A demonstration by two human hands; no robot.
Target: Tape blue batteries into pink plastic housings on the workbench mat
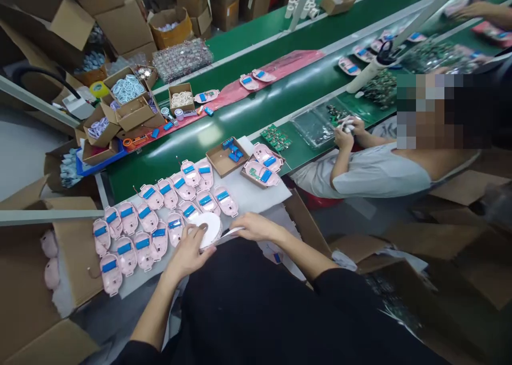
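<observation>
My left hand (188,253) grips a white roll of tape (208,229) at the near edge of the white sheet (256,194). My right hand (256,227) pinches the free strip of tape pulled off the roll to the right. Just beyond the roll lie several pink shell halves (144,215) with blue batteries, set out in rows on the sheet.
A small cardboard tray (224,161) holds blue batteries; more pink shells (264,167) lie beside it. A green conveyor belt (256,109) runs diagonally. Open cartons (128,109) stand at the far left. A co-worker's hands (347,133) work at the right. A carton (24,279) is at my left.
</observation>
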